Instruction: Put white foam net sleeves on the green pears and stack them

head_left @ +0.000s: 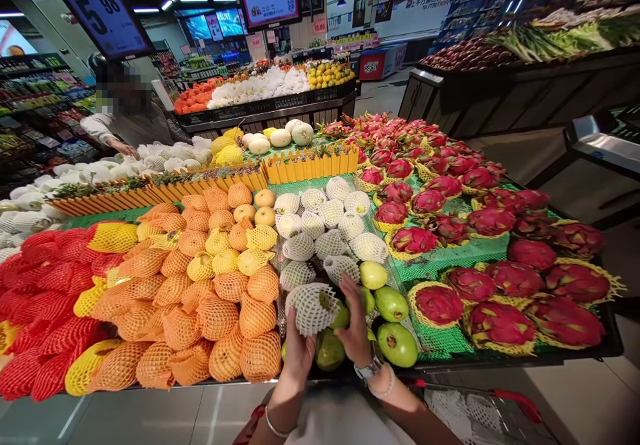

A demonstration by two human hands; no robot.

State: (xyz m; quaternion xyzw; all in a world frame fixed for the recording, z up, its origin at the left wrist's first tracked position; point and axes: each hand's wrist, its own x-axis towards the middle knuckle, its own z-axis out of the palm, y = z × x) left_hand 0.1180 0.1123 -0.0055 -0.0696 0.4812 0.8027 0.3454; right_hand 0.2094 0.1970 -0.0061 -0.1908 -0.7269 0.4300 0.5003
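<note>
My left hand is closed around the lower left side of a green fruit in a white foam net, raised above the pile. Bare skin of the fruit shows at the net's open right end. My right hand is just to its right, fingers stretched up and thumb apart, with nothing visible in it. Beneath and beside the hands lie smooth green fruits without nets. More fruits in white foam nets sit in rows just beyond.
Left of the hands are fruits in orange nets and red nets. Dragon fruits cover the right side. A low yellow fence crosses behind. A person stands at the far left. A shopping cart is at lower right.
</note>
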